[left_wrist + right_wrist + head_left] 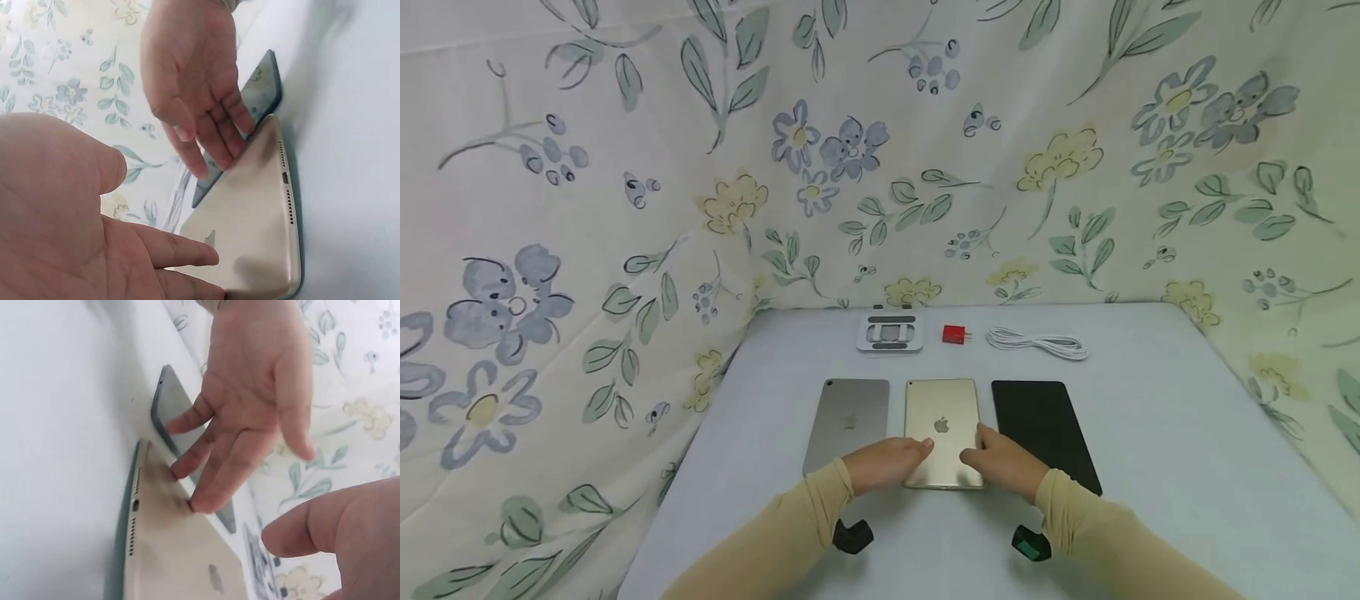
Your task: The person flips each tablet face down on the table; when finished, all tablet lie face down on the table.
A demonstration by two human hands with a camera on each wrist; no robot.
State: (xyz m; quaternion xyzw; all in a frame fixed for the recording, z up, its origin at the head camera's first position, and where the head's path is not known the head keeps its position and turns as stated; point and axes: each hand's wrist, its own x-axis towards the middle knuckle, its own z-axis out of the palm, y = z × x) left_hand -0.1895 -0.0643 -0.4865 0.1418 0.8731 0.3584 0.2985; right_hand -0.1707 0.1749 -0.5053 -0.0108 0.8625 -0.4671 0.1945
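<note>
A gold tablet lies back up in the middle of the table, its logo facing up. My left hand is at its left edge and my right hand at its right edge. In the left wrist view the left fingers extend fairly straight to the tablet's side. The right wrist view has the left hand's fingertips at the opposite edge. Both thumbs are raised off the surface. To the left lies a grey tablet, partly behind the left hand; to the right, a black tablet, partly covered by the right hand.
Along the back of the table sit a white and grey folding stand, a red plug adapter and a coiled white cable. A flowered cloth hangs behind and to the sides of the white table.
</note>
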